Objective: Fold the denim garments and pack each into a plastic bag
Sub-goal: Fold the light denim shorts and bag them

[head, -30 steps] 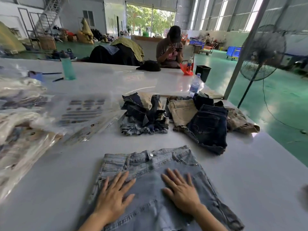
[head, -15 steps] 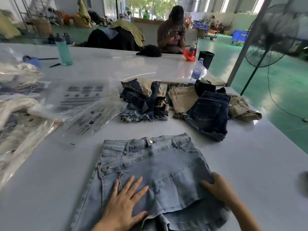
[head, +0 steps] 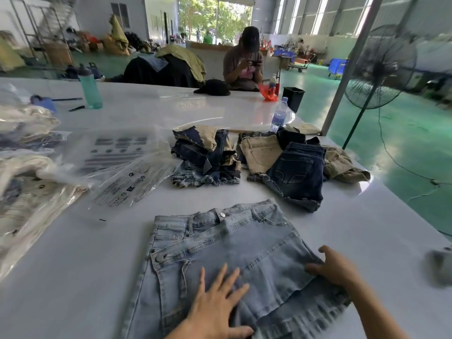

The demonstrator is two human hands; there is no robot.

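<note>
While the left hand [head: 215, 304] lies flat with fingers spread on the near middle of the light denim garment [head: 227, 255], the right hand [head: 335, 266] curls its fingers over the garment's right edge, gripping the fabric there. Garment lies front up at the near centre of the white table [head: 73, 277], waistband toward the far side, one panel folded diagonally across it, frayed hem at the near right.

Beyond it, mid-table: a mixed stack of folded denim [head: 205, 157], dark blue and beige pieces, and just right of that a dark denim shorts piece [head: 297, 172] lying partly on tan shorts [head: 259, 152], with a crumpled khaki garment [head: 342, 167] at the far right edge. Left of the stack, flat plastic bags [head: 127, 172] with printed warnings, overlapping. At the left edge, packed bags [head: 27, 192] holding light fabric.

Table surface glossy, reflecting light. Farther back on it: a teal bottle [head: 90, 88] at left, a clear water bottle [head: 279, 116] near the right edge, a black cap [head: 212, 88].

Room: a large hall with green floor [head: 403, 143], a standing fan [head: 381, 67] at right, a seated person [head: 244, 62] at the far side of the table looking down at a device, an open doorway with trees behind.
</note>
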